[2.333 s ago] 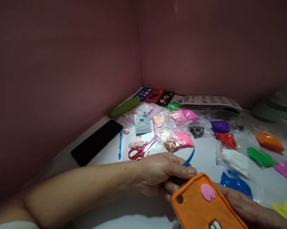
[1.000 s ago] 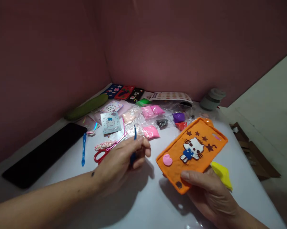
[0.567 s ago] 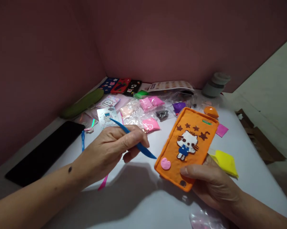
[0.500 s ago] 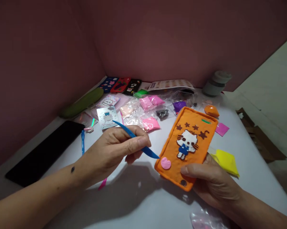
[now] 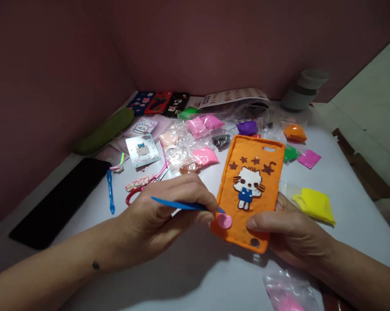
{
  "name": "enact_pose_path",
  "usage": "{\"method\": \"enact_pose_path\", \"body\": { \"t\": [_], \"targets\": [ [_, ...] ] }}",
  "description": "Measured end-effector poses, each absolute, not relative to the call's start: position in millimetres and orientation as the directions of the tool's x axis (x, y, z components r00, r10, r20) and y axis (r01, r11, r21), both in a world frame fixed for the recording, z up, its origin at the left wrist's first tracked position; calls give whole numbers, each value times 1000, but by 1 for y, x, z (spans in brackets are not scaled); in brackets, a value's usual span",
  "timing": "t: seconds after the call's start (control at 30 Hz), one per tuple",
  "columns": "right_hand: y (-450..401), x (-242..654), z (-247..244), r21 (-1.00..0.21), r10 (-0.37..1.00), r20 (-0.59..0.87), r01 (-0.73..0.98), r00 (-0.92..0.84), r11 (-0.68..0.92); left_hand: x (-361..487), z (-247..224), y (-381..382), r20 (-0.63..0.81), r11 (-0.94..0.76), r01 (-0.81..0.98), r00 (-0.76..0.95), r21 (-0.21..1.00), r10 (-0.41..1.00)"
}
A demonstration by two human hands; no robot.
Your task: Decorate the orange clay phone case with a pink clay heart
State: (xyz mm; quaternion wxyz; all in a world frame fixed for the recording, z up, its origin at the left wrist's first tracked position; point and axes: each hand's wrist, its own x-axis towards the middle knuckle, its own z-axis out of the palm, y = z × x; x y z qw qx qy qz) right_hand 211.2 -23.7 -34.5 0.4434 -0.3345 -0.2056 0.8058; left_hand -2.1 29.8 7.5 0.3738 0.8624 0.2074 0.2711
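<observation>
An orange clay-covered phone case [image 5: 227,185] is gripped at its lower right by my right hand [image 5: 292,229], thumb on the front and fingers behind. The case bears a white cat figure [image 5: 249,183] in blue clothes, brown stars and a camera cutout near the top. My left hand [image 5: 178,211] is closed around a blue clay modelling tool [image 5: 178,204]. The tool's tip meets the upper edge of a pink clay piece [image 5: 225,220] at the case's lower left. Whether the tip presses into the clay is hard to tell.
Bags of coloured clay, among them a yellow one [image 5: 314,205], lie behind and to the right. Scissors [image 5: 136,194], a blue tool [image 5: 110,192] and a black phone [image 5: 58,203] lie left. A jar [image 5: 303,93] stands by the pink wall.
My left hand has moved the tool's tip onto the pink piece's edge, and the tool lies flatter. The case has turned slightly more upright. The camera view has shifted a little.
</observation>
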Motion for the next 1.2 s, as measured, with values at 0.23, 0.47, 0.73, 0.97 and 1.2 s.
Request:
{"method": "enact_pose_path", "body": {
  "t": [0.23,0.47,0.73,0.97,1.2],
  "targets": [
    [-22,212,-33,-648,843,-390,-540,-372,-538,-2,-4,31,330,-671,154,777,725,536],
    [-22,210,-31,-675,839,-384,-502,-386,-541,0,-5,31,338,-675,154,773,721,537],
    [-22,210,-34,-664,840,-384,-518,-383,-540,-3,-12,29,288,-638,170,785,751,549],
    [-21,209,-33,-666,838,-374,-514,-397,-541,-3,-12,29,256,-629,205,788,750,561],
    [-21,208,-31,-659,835,-371,-518,-407,-545,-3,-8,28,261,-654,212,795,727,548]
  ]
}}
